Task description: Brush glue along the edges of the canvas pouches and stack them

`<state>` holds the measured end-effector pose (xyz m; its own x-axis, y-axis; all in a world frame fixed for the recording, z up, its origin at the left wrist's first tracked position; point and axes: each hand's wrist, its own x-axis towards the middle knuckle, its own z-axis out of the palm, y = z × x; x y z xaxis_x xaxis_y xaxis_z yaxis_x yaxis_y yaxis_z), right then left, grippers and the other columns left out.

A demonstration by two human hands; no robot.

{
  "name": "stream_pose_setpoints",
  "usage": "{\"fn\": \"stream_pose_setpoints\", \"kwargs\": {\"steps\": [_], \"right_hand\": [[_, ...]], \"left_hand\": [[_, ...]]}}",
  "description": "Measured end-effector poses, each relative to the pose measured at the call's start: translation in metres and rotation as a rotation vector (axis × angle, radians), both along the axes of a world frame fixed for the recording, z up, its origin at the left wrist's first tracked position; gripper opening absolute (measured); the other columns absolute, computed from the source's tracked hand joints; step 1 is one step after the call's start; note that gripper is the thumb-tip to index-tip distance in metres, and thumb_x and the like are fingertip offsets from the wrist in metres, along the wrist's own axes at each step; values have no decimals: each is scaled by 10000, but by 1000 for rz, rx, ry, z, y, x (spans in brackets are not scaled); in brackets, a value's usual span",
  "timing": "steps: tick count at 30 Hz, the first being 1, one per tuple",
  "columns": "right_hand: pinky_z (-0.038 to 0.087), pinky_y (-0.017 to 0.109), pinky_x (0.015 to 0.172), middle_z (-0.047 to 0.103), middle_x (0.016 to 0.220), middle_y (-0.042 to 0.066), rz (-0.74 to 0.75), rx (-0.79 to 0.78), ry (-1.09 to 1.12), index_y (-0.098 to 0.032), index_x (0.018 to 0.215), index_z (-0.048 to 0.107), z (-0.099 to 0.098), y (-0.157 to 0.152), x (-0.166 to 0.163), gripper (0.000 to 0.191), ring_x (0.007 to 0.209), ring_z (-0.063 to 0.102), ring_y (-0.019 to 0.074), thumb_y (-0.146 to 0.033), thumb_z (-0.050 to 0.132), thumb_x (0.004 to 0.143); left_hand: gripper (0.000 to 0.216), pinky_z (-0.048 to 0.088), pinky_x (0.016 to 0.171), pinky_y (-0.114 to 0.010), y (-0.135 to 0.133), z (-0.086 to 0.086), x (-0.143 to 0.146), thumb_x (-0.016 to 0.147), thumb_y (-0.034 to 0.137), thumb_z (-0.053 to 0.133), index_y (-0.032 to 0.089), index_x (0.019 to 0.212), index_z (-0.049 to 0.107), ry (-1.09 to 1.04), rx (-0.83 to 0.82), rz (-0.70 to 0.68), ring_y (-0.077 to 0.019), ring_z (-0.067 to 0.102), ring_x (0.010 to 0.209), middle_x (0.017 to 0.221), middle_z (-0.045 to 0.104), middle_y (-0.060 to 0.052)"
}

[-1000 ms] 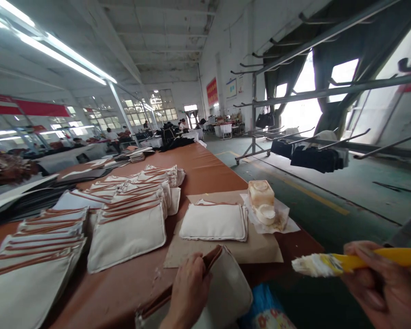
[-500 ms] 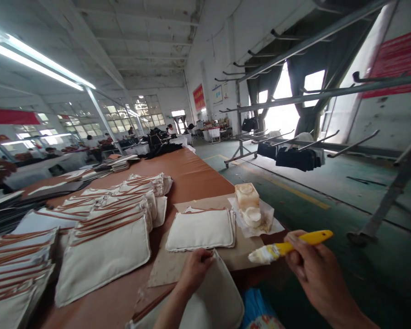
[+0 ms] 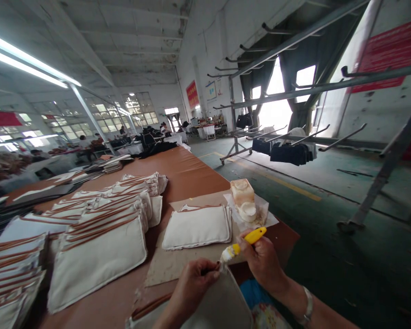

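Observation:
My left hand [image 3: 199,281] pinches the upper corner of a pale fabric pouch [image 3: 228,299] at the table's near edge. Closed round the yellow handle of a paintbrush [image 3: 245,242], my right hand [image 3: 263,258] holds it with the bristles pointing left and down. The white-coated bristles are at the pinched corner, close to my left fingertips; whether they touch the fabric I cannot tell. Just beyond lies a small stack of pale pouches [image 3: 197,226] on a cardboard sheet [image 3: 164,265]. A square plastic container [image 3: 242,194] with whitish residue stands on white paper [image 3: 265,217].
Rows of pale pouches with brown trim [image 3: 102,246] cover the left of the brown table [image 3: 198,169]. Dark flat pieces [image 3: 41,197] lie farther left. A metal rack [image 3: 294,93] with long prongs and dark bags [image 3: 291,153] stands on the right. People are in the background.
My right hand has moved left with the paintbrush, bringing its bristles from the right of the pouch to the pinched corner. My left hand keeps its pinch. The view has shifted slightly.

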<state>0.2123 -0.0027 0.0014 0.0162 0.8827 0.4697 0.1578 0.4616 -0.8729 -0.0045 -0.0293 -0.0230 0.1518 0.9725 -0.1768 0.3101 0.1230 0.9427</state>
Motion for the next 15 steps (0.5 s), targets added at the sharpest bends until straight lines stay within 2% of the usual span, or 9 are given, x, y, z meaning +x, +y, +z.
{"fn": "stream_pose_setpoints", "kwargs": {"steps": [3, 8, 11, 15], "right_hand": [[463, 291, 647, 618, 704, 35, -19, 15, -8, -203, 788, 638, 4, -3, 7, 206, 648, 572, 196, -358, 590, 915], [458, 295, 646, 616, 689, 28, 79, 45, -114, -215, 812, 626, 2, -15, 0, 202, 643, 602, 199, -325, 526, 950], [457, 302, 676, 638, 719, 41, 33, 72, -109, -211, 826, 634, -1, -13, -2, 194, 673, 614, 208, -315, 525, 948], [442, 300, 670, 631, 736, 41, -71, 61, -56, -207, 833, 646, 3, -4, 16, 147, 665, 575, 206, -314, 585, 914]], "left_hand": [[273, 380, 633, -261, -3, 0, 2, 745, 368, 707, 116, 844, 748, -22, -17, 9, -169, 559, 675, 733, 697, -28], [292, 394, 623, -256, -4, -1, 8, 753, 383, 689, 113, 849, 751, -19, -12, -7, -179, 571, 687, 737, 702, -35], [260, 424, 631, -264, -8, -1, 13, 752, 365, 679, 125, 825, 750, 22, 30, -10, -199, 594, 698, 739, 703, -45], [94, 430, 701, -263, -20, -2, 18, 762, 244, 679, 173, 787, 736, 135, 161, 36, -202, 610, 770, 810, 678, -44]]}}
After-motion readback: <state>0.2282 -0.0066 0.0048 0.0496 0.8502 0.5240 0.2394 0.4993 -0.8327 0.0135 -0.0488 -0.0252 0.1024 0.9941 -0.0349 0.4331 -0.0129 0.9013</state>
